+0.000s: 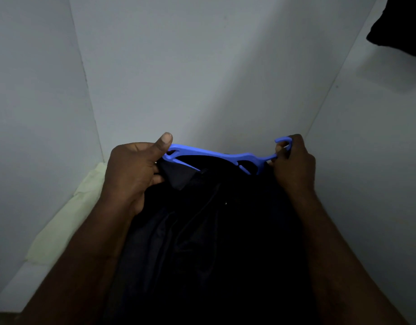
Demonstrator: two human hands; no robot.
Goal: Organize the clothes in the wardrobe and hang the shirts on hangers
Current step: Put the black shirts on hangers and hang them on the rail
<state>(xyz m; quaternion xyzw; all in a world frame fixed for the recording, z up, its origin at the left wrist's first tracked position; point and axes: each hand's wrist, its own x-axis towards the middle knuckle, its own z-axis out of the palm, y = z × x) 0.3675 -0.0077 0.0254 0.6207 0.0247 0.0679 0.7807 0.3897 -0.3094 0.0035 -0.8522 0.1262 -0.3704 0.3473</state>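
Inside wardrobe (202, 66), hanger (209, 154) + shirt (214, 231) collar were gripped by L hand (132, 170), hook (282, 139) pinched by R hand (293, 160); shoulder seating likely reqd next.

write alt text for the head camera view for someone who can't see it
Two bare hands hold a blue plastic hanger with a dark collared shirt hanging below it, the left hand gripping one shoulder end with the shirt collar, the right hand gripping the hook. Behind are white wardrobe walls and a pale folded cloth at left.

The smooth blue plastic hanger (216, 155) lies on matt dark cloth shirt (209, 242), beside pale, creased fabric (61, 228) and smooth white wardrobe panels (178, 66).
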